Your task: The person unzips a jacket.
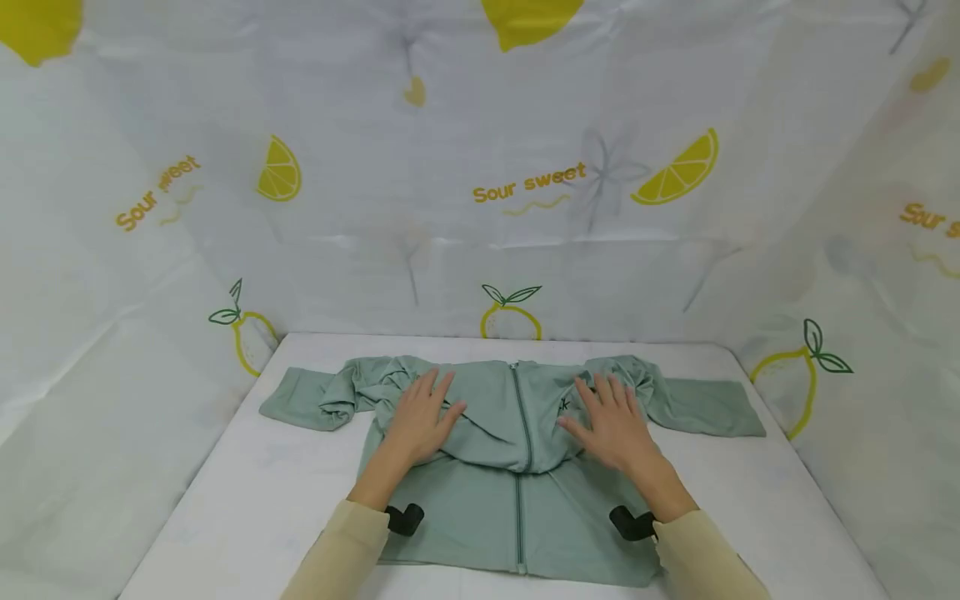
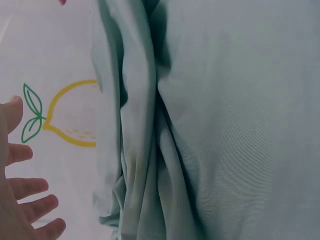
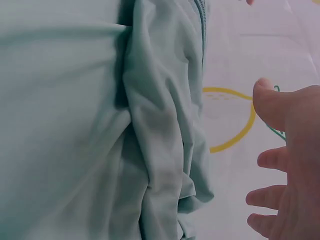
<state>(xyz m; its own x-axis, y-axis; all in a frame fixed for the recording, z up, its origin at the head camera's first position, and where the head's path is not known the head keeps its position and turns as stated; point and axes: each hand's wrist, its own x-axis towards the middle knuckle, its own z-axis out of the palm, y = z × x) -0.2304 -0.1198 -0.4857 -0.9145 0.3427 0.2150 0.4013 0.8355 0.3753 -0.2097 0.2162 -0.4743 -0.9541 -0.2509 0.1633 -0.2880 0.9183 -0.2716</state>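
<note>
A sage-green zip-up jacket [image 1: 457, 521] lies front up on the white table, its long dark zipper [image 1: 517, 517] running down the middle. The upper body is bunched in a loose fold across the chest. Over the left chest area is my left hand [image 1: 422, 421], fingers spread and straight. My right hand [image 1: 615, 425] mirrors it on the right, beside small dark lettering. Neither hand grips anything; contact with the cloth is hard to tell. In the wrist views, the left hand [image 2: 25, 195] and right hand [image 3: 285, 165] appear apart from the bunched fabric, fingers extended.
The left sleeve [image 1: 296, 398] lies crumpled outward, and the right sleeve [image 1: 712, 407] stretches flat to the other side. White lemon-printed sheeting [image 1: 450, 208] stands behind and beside the table [image 1: 247, 492]. Black wrist mounts [image 1: 406, 520] sit by the cuffs.
</note>
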